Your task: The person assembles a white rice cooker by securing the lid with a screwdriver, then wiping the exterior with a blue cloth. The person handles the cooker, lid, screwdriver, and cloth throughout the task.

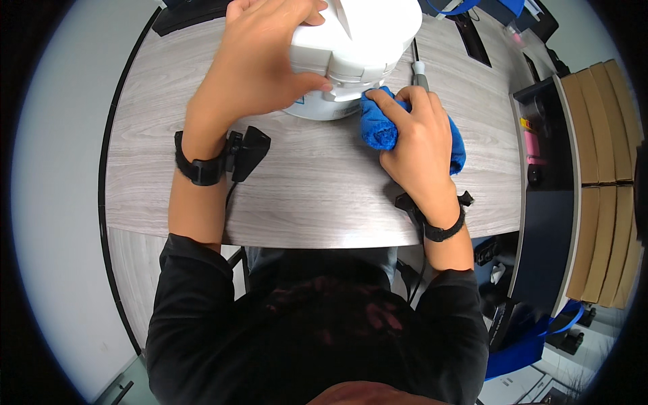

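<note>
A white rounded appliance [381, 37] with a lid and a front catch stands at the far middle of the table; its top runs out of view. My left hand [253, 71] grips its left side, thumb on the front beside the catch and fingers over the top. In my right hand [420, 131] is a bunched blue cloth [379, 129], closed under the fingers. The cloth meets the appliance's lower front right, and a loose end hangs out past the hand's right side. Just beyond it lies a screwdriver [420, 71] with a grey handle.
The wood-grain table [317, 196] has its front edge close to my body. A black object [192, 19] lies at the far left. Right of the table stand a dark shelf unit [550, 223] and cardboard boxes [594, 128]. Cables hang from the black wrist straps [202, 172].
</note>
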